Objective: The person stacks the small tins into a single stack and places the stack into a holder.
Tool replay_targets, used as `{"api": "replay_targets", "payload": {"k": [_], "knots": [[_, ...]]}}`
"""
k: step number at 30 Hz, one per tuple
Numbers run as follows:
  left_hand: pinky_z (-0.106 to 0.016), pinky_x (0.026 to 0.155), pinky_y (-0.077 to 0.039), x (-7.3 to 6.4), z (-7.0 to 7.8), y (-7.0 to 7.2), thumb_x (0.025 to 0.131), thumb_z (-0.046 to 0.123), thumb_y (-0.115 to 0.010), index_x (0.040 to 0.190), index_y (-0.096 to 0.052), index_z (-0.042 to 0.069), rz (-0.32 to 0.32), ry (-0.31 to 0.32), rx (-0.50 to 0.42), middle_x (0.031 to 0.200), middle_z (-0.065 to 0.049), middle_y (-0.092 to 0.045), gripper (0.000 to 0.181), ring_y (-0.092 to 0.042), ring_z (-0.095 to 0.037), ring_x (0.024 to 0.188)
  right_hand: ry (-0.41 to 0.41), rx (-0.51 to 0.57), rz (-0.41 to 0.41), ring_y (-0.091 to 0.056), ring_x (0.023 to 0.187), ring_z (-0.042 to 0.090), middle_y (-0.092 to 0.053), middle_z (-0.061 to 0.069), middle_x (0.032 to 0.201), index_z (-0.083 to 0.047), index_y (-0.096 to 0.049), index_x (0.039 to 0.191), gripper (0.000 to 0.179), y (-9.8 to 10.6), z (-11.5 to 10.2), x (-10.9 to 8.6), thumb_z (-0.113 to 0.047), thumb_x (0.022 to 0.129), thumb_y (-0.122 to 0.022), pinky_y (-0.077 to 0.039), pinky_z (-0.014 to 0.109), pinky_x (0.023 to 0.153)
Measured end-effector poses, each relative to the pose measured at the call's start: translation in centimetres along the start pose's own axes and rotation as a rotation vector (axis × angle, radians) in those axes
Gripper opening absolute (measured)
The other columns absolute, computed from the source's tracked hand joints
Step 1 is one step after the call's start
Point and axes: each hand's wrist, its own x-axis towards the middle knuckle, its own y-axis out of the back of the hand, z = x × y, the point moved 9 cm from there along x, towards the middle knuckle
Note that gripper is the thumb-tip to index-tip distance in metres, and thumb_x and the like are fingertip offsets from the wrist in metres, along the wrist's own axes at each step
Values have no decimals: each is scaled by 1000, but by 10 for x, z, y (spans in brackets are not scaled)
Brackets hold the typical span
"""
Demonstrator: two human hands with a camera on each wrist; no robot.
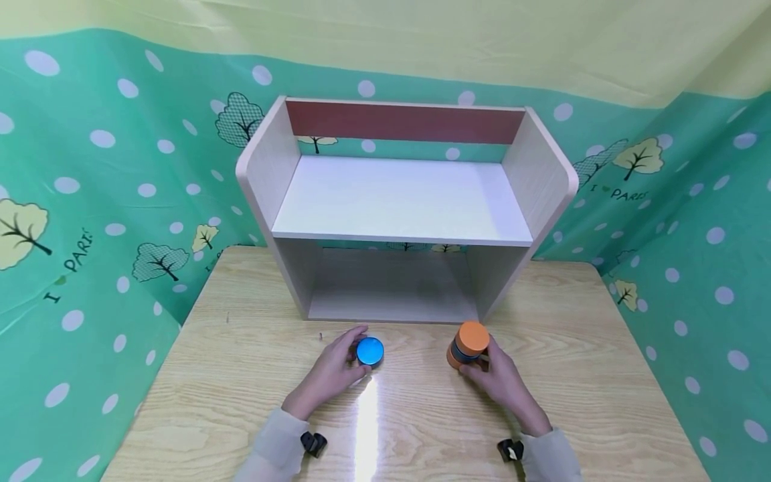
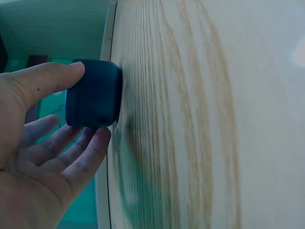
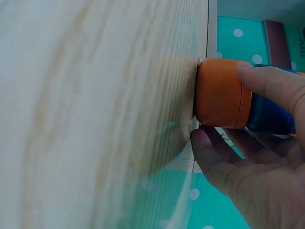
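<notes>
Shelf [image 1: 402,201] of pale board with two levels, standing at the back of a wooden tabletop [image 1: 199,402]; an upper deck lies between side panels, a lower compartment opens toward the viewer, and a reddish-brown strip [image 1: 406,121] spans the top rear. Two holdings lie in front of it, well apart. On the left, a blue container [image 1: 370,351], round and upright, its flat top uppermost, is gripped by the left hand [image 1: 333,367], thumb on one side and fingers curled round the other. On the right, just before the shelf's right front corner, a container stack [image 1: 472,339] shows orange above, dark blue in the middle and orange below; the right hand [image 1: 502,378] holds it with thumb and fingers near the lowest, orange part, on which the right wrist view shows a seam. Both holdings are at or barely above the tabletop; actual contact cannot be told. Their contents are hidden. A green curtain [image 1: 120,234] with pale dots and printed trees hangs behind and at both sides.
</notes>
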Motion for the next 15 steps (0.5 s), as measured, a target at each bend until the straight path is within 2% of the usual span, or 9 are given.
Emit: {"api": "replay_targets", "payload": {"k": [15], "knots": [[-38, 92, -56, -2, -7, -1, 88, 9, -78, 144, -47, -3, -35, 49, -29, 135, -19, -55, 65, -61, -31, 115, -8, 2, -5, -55, 121, 37, -57, 19, 130, -6, -43, 142, 70, 0, 0, 0, 4, 83, -79, -53, 50, 95]]}}
